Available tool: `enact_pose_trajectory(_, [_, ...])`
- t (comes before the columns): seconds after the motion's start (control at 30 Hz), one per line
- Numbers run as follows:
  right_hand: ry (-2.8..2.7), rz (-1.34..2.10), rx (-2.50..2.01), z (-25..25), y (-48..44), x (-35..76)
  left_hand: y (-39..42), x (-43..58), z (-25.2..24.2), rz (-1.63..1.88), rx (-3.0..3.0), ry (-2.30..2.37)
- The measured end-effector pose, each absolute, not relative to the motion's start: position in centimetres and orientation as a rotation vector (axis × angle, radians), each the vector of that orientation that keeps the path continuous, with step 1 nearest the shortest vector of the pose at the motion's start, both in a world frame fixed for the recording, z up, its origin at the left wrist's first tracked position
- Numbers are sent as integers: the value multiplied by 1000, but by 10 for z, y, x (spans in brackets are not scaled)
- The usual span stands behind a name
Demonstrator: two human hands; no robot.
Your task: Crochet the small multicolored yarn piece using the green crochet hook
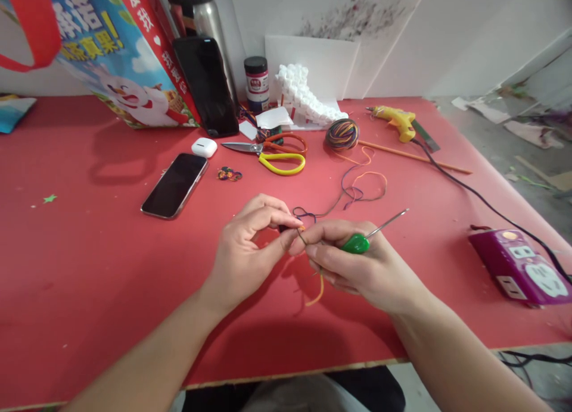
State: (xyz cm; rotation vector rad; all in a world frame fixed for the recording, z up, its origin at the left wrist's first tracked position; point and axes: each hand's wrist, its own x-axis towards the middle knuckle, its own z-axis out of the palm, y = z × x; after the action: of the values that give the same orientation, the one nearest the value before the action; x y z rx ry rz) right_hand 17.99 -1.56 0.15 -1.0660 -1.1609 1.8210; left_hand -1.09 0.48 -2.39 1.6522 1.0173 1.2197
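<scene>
My left hand (pixel 252 245) is closed in a pinch on a strand of multicoloured yarn (pixel 302 236), whose held end is mostly hidden by the fingertips. Close against it, my right hand (pixel 357 263) pinches the same strand between thumb and forefinger. That hand also keeps a green-handled crochet hook (pixel 356 243) tucked in its grip, its metal shaft pointing up and to the right. An orange yarn tail (pixel 320 293) hangs below the right fingers. Loose loops of yarn run back across the table to a yarn ball (pixel 342 133).
On the red table (pixel 111 293) lie a phone (pixel 175 186), a white earbud case (pixel 204 147), scissors (pixel 281 161) and a small knotted yarn piece (pixel 230 174). A yellow glue gun (pixel 395 121) and purple power box (pixel 521 266) are right. A bag (pixel 129 61) stands back left.
</scene>
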Motion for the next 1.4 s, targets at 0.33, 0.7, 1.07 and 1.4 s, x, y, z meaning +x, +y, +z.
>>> enact_pose_trajectory(0.33, [-1080, 1839, -1001, -1, -19, 180, 3, -10, -22, 1297, 1698, 1049])
enact_pose_trajectory(0.7, [-1339, 1652, -1103, -7, -15, 177, 8, -10, -24, 1262, 1207, 979])
enact_pose_trajectory(1.07, [-1240, 1610, -1153, -5, -14, 179, 7, -10, -17, 1246, 1321, 1077])
enact_pose_trajectory(1.4, [-1140, 1423, -1242, -11, -13, 177, 2, -8, -15, 1169, 1230, 1037])
